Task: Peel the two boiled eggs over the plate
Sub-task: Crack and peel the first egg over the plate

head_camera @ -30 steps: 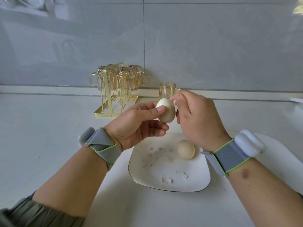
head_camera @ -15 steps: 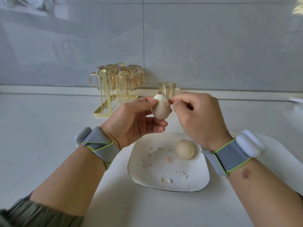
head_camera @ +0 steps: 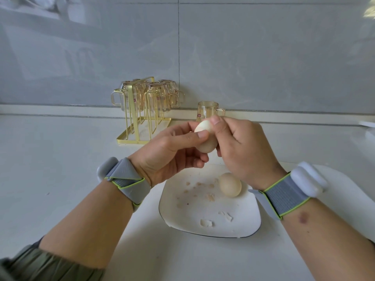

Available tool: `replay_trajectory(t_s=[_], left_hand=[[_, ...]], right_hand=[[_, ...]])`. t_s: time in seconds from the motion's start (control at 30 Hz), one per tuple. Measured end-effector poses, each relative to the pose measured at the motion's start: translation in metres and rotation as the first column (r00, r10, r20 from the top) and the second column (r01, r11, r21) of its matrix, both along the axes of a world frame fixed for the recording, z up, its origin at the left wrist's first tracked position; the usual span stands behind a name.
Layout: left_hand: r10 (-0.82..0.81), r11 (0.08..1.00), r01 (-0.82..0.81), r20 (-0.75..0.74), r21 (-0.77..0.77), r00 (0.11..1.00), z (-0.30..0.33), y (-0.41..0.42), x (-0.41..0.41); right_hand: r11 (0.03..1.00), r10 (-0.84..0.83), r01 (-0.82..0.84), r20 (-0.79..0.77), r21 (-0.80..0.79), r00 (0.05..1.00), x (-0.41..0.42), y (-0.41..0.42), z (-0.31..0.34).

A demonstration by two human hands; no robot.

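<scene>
From the head view, the left hand grips a pale, partly peeled boiled egg above the white square plate on the worktop while the right hand pinches shell at its top, leaving the second, beige unpeeled egg waiting among shell fragments, so roughly the first half is underway.

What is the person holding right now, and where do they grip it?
An egg, above the plate. The left hand grips its middle, thumb across the front; the right hand pinches at its top end.
</scene>
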State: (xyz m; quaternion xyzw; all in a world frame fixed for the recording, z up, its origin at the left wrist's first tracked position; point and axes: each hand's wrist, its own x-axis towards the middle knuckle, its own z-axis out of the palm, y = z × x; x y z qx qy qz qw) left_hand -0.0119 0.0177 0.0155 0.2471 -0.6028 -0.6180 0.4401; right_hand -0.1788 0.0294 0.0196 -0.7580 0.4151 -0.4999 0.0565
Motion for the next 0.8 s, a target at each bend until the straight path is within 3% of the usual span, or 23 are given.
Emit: replay_trajectory(t_s=[0.47, 0.8], left_hand=[[0.055, 0.996, -0.053, -0.036, 0.068, 0.998, 0.0022, -0.0013, -0.0002], [0.059, 0.994, -0.05, -0.087, 0.095, 0.994, 0.0023, -0.0031, 0.0027]], right_hand=[[0.991, -0.128, 0.127, -0.02, -0.047, 0.992, -0.0036, -0.0059, -0.0002], [0.986, -0.165, 0.164, 0.01, 0.024, 0.986, -0.005, -0.0045, 0.0024]])
